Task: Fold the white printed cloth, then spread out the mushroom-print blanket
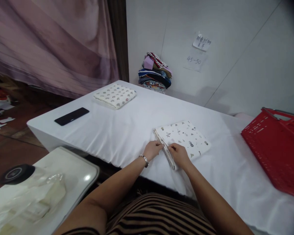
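A folded white cloth (186, 137) with small printed figures lies on the white-covered table in front of me, its layered edge turned toward my body. My left hand (153, 149), with a silver bracelet at the wrist, pinches that layered edge near its far end. Close beside it, my right hand (178, 154) has its thumb and fingers closed on the same edge, the palm resting over the cloth's near part. The fingertips of both hands are only a little apart. How many layers each hand grips is too small to tell.
Another folded printed cloth (115, 96) and a black phone (72, 116) lie on the white table (127, 130). A red plastic basket (271, 147) stands at the right. A stack of folded fabrics (155, 73) sits beyond the far edge. Lower left, a white surface (85, 166) holds plastic bags (46, 192).
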Motion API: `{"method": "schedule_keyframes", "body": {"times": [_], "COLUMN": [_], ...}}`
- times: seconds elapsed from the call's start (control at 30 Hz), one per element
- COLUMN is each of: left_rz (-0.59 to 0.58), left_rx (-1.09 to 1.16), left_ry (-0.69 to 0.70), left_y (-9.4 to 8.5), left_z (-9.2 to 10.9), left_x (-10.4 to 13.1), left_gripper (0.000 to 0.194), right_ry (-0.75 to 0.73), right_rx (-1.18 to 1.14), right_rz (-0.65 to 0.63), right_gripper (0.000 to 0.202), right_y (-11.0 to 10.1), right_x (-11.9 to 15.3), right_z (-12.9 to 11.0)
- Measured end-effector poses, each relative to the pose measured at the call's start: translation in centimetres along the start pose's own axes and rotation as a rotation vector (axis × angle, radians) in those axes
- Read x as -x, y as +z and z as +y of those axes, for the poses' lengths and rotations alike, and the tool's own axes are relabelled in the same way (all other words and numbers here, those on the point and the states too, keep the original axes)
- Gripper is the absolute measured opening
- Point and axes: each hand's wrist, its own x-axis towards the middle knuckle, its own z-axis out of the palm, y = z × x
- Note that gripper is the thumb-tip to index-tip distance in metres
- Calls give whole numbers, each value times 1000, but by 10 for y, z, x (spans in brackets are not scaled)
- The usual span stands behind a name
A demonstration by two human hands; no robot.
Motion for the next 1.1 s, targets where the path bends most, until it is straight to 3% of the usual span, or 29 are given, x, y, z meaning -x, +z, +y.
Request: {"method": "schedule_keyframes", "body": {"times": [0.23, 0.53, 0.77, 0.97, 1.1], "left_rz": [162, 133, 82, 82, 57], "left_rx": [44, -100, -129, 13, 158], "left_ry": [129, 91, 26, -31, -90], "left_y": [7, 8, 12, 10, 10], "left_z": [-4, 10, 10, 6, 7], "left_x": [6, 6, 0, -4, -5], "left_gripper": [14, 22, 18, 13, 13], "right_ry": [-17, -193, -192, -175, -161], "right_rx": [-51, 61, 63, 105, 191], "right_rz": [56, 121, 106, 126, 28], "right_gripper": [14, 11, 13, 14, 12], "right_y": [-2, 9, 7, 8, 6], "right_x": [2, 5, 6, 7, 8], "right_z": [0, 2, -1, -2, -9]}}
